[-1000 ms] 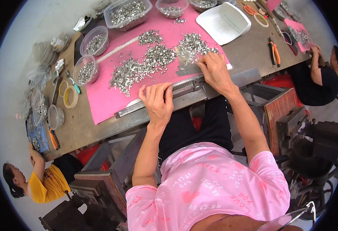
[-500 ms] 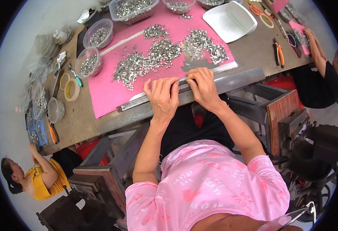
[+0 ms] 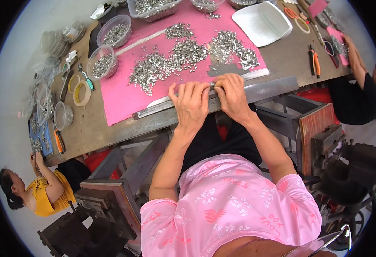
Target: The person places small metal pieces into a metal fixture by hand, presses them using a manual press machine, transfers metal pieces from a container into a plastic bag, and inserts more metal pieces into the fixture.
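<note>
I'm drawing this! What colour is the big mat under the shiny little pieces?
The mat is pink, seen best in the head view.

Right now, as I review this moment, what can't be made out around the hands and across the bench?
- Head view: whatever the fingertips of the left hand and right hand touch at the metal bar; the fingers cover it.
- Head view: the exact shape of single silvery pieces; too small.
- Head view: the far end of the rectangular tub; cut off by the upper edge.
</note>
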The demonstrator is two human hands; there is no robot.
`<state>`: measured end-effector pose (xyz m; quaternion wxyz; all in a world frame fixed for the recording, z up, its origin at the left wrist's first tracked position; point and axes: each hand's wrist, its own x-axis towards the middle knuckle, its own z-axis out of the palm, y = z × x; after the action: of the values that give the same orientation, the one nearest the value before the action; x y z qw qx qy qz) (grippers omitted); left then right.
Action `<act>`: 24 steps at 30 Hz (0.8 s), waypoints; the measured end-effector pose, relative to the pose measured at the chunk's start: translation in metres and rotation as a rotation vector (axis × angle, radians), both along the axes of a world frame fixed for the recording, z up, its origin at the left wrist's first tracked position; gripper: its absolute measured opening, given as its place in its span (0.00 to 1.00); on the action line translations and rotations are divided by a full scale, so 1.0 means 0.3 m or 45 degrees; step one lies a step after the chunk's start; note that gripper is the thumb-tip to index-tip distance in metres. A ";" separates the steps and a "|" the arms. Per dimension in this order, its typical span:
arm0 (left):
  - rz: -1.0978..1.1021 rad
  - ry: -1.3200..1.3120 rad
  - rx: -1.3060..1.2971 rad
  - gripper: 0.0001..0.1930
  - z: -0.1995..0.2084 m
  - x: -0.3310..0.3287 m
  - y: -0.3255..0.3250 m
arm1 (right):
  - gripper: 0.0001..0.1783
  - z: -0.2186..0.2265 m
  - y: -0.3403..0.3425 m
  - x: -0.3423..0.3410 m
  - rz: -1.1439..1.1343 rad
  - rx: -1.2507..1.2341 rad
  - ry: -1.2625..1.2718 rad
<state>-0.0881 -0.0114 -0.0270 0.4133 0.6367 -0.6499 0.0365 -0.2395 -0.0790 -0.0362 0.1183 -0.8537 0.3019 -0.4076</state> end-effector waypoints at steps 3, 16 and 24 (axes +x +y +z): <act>0.003 -0.014 0.008 0.06 0.011 0.000 0.000 | 0.06 0.021 -0.007 -0.007 0.092 0.082 -0.071; 0.048 -0.048 -0.048 0.19 0.029 0.062 0.047 | 0.09 0.012 0.006 -0.074 -0.141 0.318 -0.329; 0.034 -0.028 0.103 0.26 -0.029 0.164 0.132 | 0.16 0.024 0.012 -0.074 -0.062 0.299 -0.224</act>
<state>-0.0389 0.0282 -0.0355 0.3795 0.6612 -0.6467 0.0226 -0.2617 -0.0754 -0.0291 0.2335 -0.7873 0.3567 -0.4454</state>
